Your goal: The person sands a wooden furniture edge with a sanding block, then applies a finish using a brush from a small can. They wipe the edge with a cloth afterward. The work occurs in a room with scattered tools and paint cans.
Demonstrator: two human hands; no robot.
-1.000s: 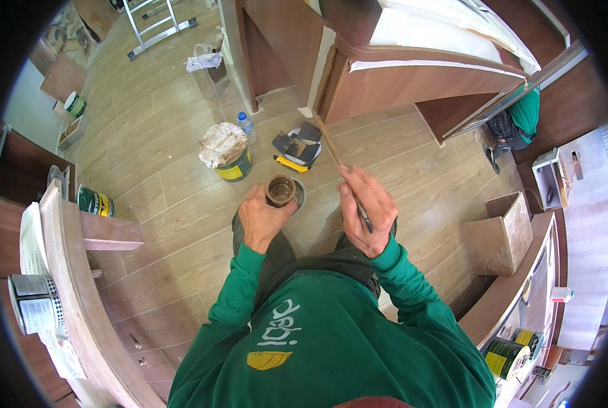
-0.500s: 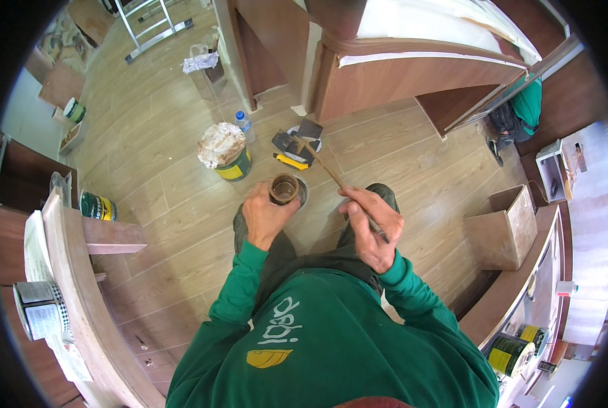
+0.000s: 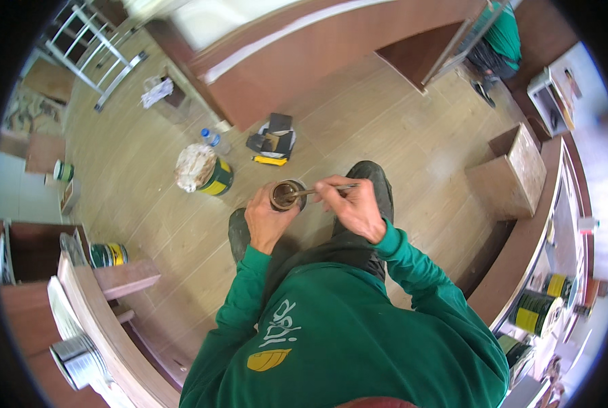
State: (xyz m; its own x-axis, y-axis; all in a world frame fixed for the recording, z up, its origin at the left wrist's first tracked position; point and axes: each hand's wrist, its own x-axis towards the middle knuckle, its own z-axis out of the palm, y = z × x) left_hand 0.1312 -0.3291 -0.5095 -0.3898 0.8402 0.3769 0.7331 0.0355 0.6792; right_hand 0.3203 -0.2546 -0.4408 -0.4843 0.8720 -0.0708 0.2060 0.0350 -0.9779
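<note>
My left hand (image 3: 265,221) is wrapped round a small round cup (image 3: 274,197) with brown liquid inside, held over the floor between my knees. Between the fingers of my right hand (image 3: 355,208) is a thin paintbrush (image 3: 310,192), lying nearly level. Its far end dips into the cup, so the tip is hidden there.
Ahead on the floor stand a cloth-covered paint bucket (image 3: 215,178), a water bottle (image 3: 211,138) and a dark pad with a yellow tool (image 3: 270,160). A curved wooden counter (image 3: 297,61) runs across the far side. At right is a wooden box (image 3: 504,178); another person (image 3: 497,41) crouches beyond.
My right hand has moved slightly left and up, and the paintbrush's far end has come down from pointing ahead into the cup. The view has turned; my left hand still holds the cup.
</note>
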